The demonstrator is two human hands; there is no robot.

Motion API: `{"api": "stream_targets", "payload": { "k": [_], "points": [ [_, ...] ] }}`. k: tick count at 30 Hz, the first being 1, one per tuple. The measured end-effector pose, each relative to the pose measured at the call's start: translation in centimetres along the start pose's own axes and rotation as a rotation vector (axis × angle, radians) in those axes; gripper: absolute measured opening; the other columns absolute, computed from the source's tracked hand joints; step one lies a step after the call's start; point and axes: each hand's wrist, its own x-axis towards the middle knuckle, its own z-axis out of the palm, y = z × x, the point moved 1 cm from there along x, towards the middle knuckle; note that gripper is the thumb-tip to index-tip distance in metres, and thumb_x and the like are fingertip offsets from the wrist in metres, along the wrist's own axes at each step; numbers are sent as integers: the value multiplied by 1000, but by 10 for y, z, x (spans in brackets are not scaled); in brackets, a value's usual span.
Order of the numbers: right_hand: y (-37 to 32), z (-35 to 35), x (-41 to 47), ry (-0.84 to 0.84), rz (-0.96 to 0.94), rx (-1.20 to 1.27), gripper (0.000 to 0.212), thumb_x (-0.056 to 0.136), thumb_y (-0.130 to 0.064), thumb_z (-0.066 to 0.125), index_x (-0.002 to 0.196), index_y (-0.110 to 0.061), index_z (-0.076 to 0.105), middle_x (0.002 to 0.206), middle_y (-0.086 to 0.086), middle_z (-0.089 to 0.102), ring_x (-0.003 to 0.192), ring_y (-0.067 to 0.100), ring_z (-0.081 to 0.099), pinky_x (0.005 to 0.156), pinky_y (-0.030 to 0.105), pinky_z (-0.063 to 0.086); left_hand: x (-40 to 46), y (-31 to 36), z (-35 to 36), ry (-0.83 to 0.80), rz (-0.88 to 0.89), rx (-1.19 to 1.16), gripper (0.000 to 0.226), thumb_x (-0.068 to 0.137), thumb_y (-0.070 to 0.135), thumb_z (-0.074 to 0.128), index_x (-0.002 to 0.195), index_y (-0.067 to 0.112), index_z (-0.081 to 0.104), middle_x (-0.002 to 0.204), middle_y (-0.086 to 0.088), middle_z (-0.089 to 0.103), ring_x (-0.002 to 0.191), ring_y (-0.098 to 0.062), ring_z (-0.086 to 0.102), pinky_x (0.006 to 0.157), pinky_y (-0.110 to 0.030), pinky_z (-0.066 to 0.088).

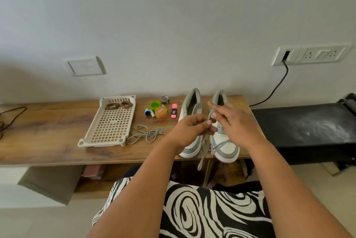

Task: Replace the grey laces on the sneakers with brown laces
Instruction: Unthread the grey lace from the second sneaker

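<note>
While both hands work over the right sneaker (224, 137), the left hand (189, 130) pinches the grey lace (219, 144) between thumb and forefinger, and the right hand (229, 119) has its thumb and fingers hooked into a loop of the same lace up near the eyelets. That lace is half out, with one end trailing off the front edge of the wooden table (48, 137) at 6 o'clock from the shoe. If it is tugged hard it could snag in an eyelet, or drag the sneaker off that edge, since its toe sits right at the lip. At 9 o'clock the left sneaker (190, 122) stands beside it, seemingly unlaced already. Further toward 9 o'clock lies a pulled grey lace (146, 133), loose and tangled, just beside the slotted tray (107, 131). The brown laces (118, 105) wait coiled at the tray's far end; careless reaching could knock the small jars (160, 112) nearby
</note>
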Motion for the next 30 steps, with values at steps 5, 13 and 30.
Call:
{"api": "stream_targets", "payload": {
  "k": [5, 13, 30],
  "points": [
    [16, 5, 7, 62, 56, 158, 38, 100, -36, 48, 138, -33, 54, 104, 7, 59, 97, 19, 54, 80, 29, 42, 4, 1, -3, -59, -90, -151, 25, 100, 10, 54, 120, -1, 62, 91, -2, 73, 75, -9, 67, 73, -19, 54],
    [11, 31, 16, 98, 190, 475, 17, 96, -19, 60, 100, -28, 74, 76, -19, 69, 72, -5, 63, 63, 10, 44, 8, 6, -15, -147, -88, -595, 36, 85, 6, 61, 121, 4, 65, 112, -9, 72, 95, -12, 71, 85, -28, 58],
    [-13, 18, 15, -346, 284, 590, 24, 102, -27, 48, 89, -17, 66, 80, -7, 72, 69, 9, 59, 63, 22, 48, 22, -3, -15, 298, 148, -101, 63, 98, -7, 46, 148, 30, 32, 136, 11, 57, 123, -5, 57, 79, -41, 61]
  ]
}}
